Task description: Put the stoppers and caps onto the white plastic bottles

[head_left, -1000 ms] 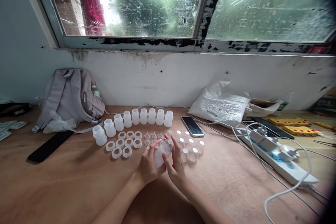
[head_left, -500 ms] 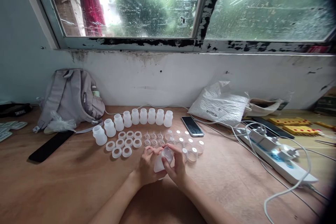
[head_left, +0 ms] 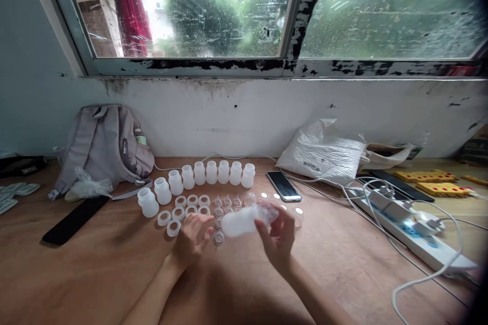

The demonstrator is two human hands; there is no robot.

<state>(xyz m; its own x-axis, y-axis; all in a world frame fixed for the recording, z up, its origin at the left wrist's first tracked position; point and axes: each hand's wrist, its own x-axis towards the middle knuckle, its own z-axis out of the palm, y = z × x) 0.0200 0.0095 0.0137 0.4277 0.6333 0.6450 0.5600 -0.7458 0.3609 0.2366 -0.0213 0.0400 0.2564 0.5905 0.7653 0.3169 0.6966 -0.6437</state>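
Observation:
My right hand (head_left: 280, 239) grips a frosted white baby bottle (head_left: 237, 222) by its clear-capped end. The bottle lies nearly level above the table, its base pointing left, and is a little blurred. My left hand (head_left: 190, 238) is off the bottle, its fingers loosely apart, beside the white screw rings (head_left: 174, 228) and partly over them. Clear silicone nipples (head_left: 218, 237) sit in rows between my hands. Behind the bottle and my right hand, the clear domed caps (head_left: 298, 217) are partly hidden. A curved row of open white bottle bodies (head_left: 175, 183) stands upright farther back.
A phone (head_left: 284, 186) lies right of the bottle row. A power strip (head_left: 415, 231) with looping white cables takes up the right side, near a silver plastic mailer (head_left: 320, 151). At left are a grey backpack (head_left: 101, 147) and a flat black strip (head_left: 76, 219).
My left hand has let go of the bottle and moved left toward the rings. My right hand has moved right, tipping the bottle on its side. The view has shifted slightly.

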